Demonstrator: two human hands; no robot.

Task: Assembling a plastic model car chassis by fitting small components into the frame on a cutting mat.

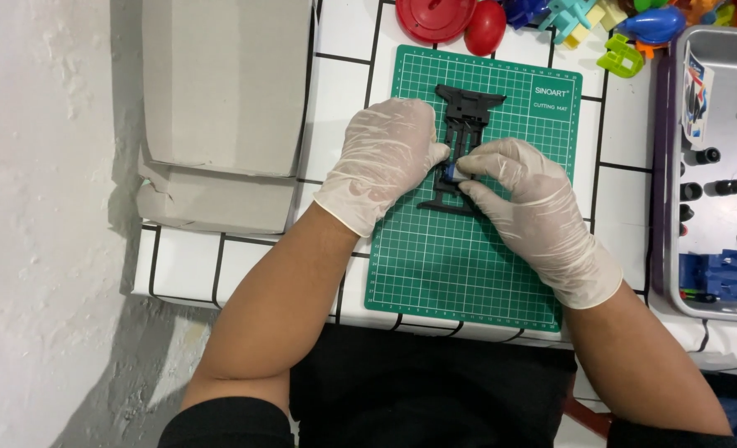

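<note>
A flattened grey cardboard box (219,108) lies at the left edge of the white tiled table (344,66), its torn flap hanging over the rim towards the pale wall. In the middle sits a green gridded cutting mat (460,274) with a small white printed label in its top right corner; the near half of the mat is bare, and that is the widest open patch in reach. On the mat's upper half lies a black plastic frame (466,112), long and narrow, with its wider end pointing away from the person. Both hands wear thin white gloves. The left hand (385,158) rests curled against the frame's left side, fingers bent onto it, steadying it. The right hand (534,207) pinches a small blue piece (451,171) between thumb and forefinger, pressed against the frame's middle; its other fingers are loosely folded. To the right a grey tray (717,50) runs off the picture's edge, holding a flat packet with a red and blue print (698,87) leaning in its top left corner, several small black cylinders (705,155) and a blue moulded part (729,274). Along the far edge crowd a red round lid (435,17) and bright toy pieces (617,25), leaving little room there.
</note>
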